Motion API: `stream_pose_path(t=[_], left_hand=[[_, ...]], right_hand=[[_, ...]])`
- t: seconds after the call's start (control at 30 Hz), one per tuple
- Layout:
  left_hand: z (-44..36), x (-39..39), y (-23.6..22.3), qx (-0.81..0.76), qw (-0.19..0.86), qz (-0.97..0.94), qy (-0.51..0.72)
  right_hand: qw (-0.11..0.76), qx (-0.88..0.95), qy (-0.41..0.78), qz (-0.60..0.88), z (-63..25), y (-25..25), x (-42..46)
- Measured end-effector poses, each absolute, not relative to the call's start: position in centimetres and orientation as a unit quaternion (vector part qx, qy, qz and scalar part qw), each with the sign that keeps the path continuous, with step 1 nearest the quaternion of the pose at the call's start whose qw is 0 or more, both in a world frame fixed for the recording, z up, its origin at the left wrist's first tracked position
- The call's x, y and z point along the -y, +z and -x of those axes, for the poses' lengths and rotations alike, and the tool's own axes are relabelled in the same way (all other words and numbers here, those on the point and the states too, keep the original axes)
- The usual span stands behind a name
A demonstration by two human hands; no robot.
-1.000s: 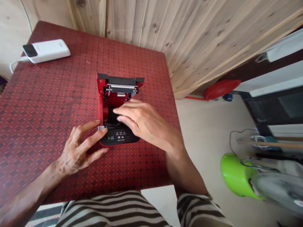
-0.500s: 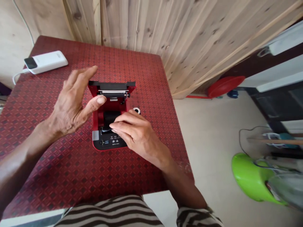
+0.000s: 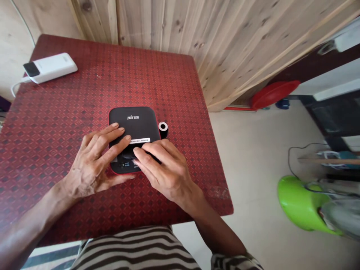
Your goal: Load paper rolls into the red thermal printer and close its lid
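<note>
A small label printer (image 3: 132, 123) with a black top and red sides sits on the table, its lid down. My left hand (image 3: 92, 161) lies over its left side, fingers spread and stretched onto the lid, thumb along the front edge. At the front of the lid my right hand (image 3: 165, 168) is closed in a pinch. A dark, glossy strip (image 3: 128, 152) shows by its fingertips, apparently the end of the black label roll inside; its exact edge is hard to make out. Below it a small lit display (image 3: 125, 164) shows on the front panel.
A black roll with a white core (image 3: 163, 127) stands just right of the printer. A white power bank (image 3: 52, 67) with a cable lies at the far left of the red patterned table (image 3: 140, 75). Wooden boards (image 3: 168, 26) rise behind; a green stool-like object (image 3: 300, 206) is on the floor.
The printer's lid has swung down from upright to closed. My left hand has moved from the air beside the raised lid down onto the printer. My right hand keeps its pinch at the front.
</note>
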State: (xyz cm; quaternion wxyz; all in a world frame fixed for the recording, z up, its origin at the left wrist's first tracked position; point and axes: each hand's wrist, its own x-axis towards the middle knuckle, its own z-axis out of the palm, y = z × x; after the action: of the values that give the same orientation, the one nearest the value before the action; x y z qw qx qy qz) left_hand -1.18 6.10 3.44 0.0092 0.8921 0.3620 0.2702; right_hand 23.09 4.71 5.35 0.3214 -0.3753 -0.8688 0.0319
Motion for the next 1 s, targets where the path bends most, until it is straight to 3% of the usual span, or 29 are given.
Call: stream_pose_path(t=[0.33,0.53,1.0], left_hand=[[1.0,-6.1,2.7,-0.363,0.007,-0.884,0.295],[0.5,-5.9,1.8,-0.368,0.041,-0.864,0.340],[-0.7,-5.0,2.1,-0.375,-0.014,-0.863,0.337]], right_hand=[[0.447,0.731,0.103,0.506,-25.6,4.7,-3.3],[0.441,0.665,0.231,0.556,-24.5,2.2,-0.2],[0.460,0.663,0.246,0.538,-24.8,1.8,-0.1]])
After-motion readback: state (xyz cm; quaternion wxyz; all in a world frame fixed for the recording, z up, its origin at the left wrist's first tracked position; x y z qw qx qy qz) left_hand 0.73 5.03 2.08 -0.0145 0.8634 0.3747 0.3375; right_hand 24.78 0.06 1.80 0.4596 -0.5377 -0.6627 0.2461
